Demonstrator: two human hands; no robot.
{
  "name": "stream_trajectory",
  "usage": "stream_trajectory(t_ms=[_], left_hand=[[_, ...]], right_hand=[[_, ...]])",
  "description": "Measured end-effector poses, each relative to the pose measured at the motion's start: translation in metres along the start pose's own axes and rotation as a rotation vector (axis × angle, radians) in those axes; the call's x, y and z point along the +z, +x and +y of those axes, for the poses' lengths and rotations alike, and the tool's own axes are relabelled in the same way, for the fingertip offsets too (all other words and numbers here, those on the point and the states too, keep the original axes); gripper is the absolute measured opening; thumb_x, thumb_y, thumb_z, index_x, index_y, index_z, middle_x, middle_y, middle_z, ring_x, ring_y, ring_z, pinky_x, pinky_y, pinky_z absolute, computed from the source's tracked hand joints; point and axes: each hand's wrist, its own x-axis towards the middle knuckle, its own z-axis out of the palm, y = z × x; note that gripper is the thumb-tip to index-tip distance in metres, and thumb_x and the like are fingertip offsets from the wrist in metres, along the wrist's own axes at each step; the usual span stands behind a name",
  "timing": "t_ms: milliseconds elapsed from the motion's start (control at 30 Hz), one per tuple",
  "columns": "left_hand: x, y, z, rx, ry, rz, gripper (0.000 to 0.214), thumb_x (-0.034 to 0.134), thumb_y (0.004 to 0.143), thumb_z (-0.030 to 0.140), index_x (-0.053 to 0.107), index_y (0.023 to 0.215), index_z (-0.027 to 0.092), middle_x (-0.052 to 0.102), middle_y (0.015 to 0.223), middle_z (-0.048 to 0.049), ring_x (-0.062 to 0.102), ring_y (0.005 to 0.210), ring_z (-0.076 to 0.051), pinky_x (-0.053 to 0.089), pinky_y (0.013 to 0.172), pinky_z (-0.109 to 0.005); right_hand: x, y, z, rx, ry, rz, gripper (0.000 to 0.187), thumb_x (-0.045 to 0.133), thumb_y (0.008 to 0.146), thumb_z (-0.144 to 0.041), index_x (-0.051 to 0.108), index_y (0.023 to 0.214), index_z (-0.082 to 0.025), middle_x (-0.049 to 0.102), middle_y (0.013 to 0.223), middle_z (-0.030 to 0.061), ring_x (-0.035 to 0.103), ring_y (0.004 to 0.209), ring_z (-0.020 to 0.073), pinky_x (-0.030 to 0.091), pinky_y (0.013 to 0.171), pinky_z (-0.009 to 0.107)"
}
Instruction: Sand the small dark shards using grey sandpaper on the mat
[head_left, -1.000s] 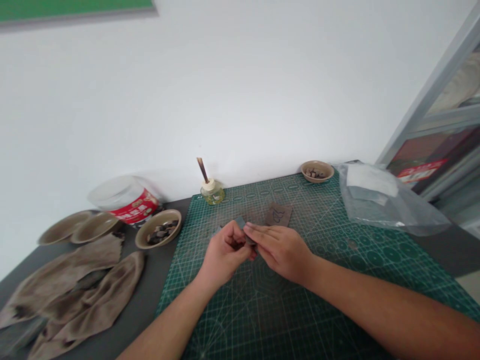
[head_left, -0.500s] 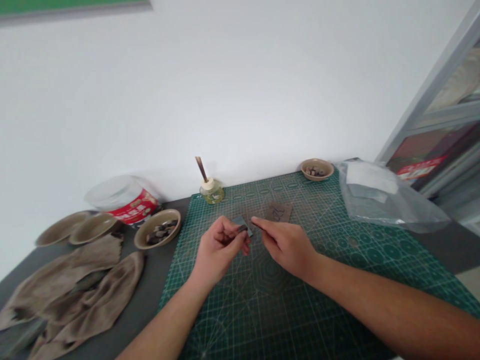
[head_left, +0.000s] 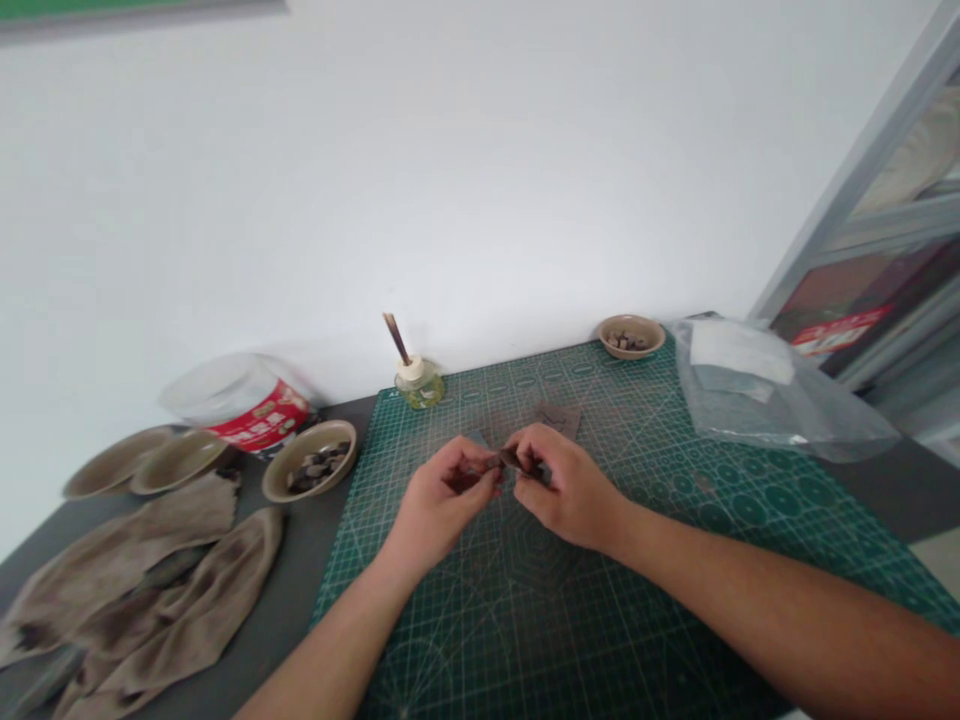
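Note:
My left hand (head_left: 442, 500) and my right hand (head_left: 559, 485) meet above the green cutting mat (head_left: 570, 600), fingers curled in a pinch. Between the fingertips sits a small dark piece (head_left: 504, 460), held from both sides. Behind it peeks a small grey square (head_left: 477, 439), mostly hidden by my fingers. A brown card (head_left: 561, 416) with writing lies on the mat just beyond my right hand.
A bowl of dark pieces (head_left: 309, 470), two empty bowls (head_left: 142, 468) and a red-labelled tub (head_left: 244, 405) stand at the left, with brown cloths (head_left: 135, 580) in front. A small bottle with a stick (head_left: 416, 382), another bowl (head_left: 631, 336) and a clear plastic bag (head_left: 757, 390) sit at the back.
My right hand had drawn apart with fingers stretched out; now it has come back and pinches the small dark piece together with my left hand. The brown card is now partly covered.

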Motion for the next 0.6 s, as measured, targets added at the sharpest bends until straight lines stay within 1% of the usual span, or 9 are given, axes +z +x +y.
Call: stream_trajectory(t_ms=[67, 200, 333, 433, 600], left_hand=[[0.0002, -0.0007, -0.0001, -0.003, 0.004, -0.011, 0.011, 0.069, 0.082, 0.021, 0.061, 0.088, 0.017, 0.068, 0.082, -0.0029, 0.065, 0.075, -0.015, 0.05, 0.069, -0.027], [0.0007, -0.0002, -0.0027, 0.004, -0.009, -0.027, 0.013, 0.07, 0.081, 0.021, 0.058, 0.078, 0.017, 0.071, 0.09, -0.0061, 0.066, 0.082, -0.017, 0.051, 0.075, -0.029], [0.0002, 0.0003, -0.0056, 0.005, -0.035, -0.039, 0.017, 0.07, 0.081, 0.02, 0.055, 0.074, 0.017, 0.072, 0.097, -0.0076, 0.067, 0.088, -0.018, 0.051, 0.078, -0.031], [-0.0011, 0.0005, -0.0057, 0.017, -0.043, -0.041, 0.017, 0.069, 0.082, 0.02, 0.055, 0.074, 0.017, 0.071, 0.098, -0.0073, 0.067, 0.09, -0.018, 0.051, 0.08, -0.031], [-0.0049, 0.0019, -0.003, 0.063, 0.026, -0.009, 0.014, 0.072, 0.079, 0.019, 0.059, 0.074, 0.017, 0.07, 0.09, -0.0053, 0.064, 0.085, -0.017, 0.05, 0.076, -0.028]], right_hand=[[-0.001, 0.0014, 0.0002, 0.025, 0.001, 0.011, 0.017, 0.059, 0.075, -0.008, 0.047, 0.076, -0.02, 0.058, 0.089, 0.0017, 0.055, 0.08, 0.0148, 0.044, 0.074, 0.027], [-0.0022, 0.002, 0.0037, 0.101, 0.042, 0.023, 0.011, 0.062, 0.076, -0.013, 0.053, 0.078, -0.02, 0.054, 0.081, -0.0015, 0.053, 0.075, 0.0132, 0.042, 0.069, 0.025], [-0.0012, 0.0016, 0.0085, 0.165, 0.069, -0.024, 0.009, 0.063, 0.077, -0.016, 0.058, 0.082, -0.02, 0.055, 0.073, -0.0044, 0.051, 0.067, 0.0118, 0.039, 0.062, 0.023], [-0.0013, 0.0021, 0.0078, 0.124, 0.036, -0.023, 0.009, 0.065, 0.075, -0.014, 0.061, 0.081, -0.019, 0.057, 0.075, -0.0039, 0.053, 0.069, 0.0118, 0.039, 0.064, 0.024], [-0.0053, 0.0035, 0.0007, 0.061, 0.003, 0.009, 0.006, 0.065, 0.078, -0.013, 0.064, 0.079, -0.019, 0.06, 0.078, -0.0015, 0.056, 0.072, 0.0128, 0.042, 0.068, 0.025]])
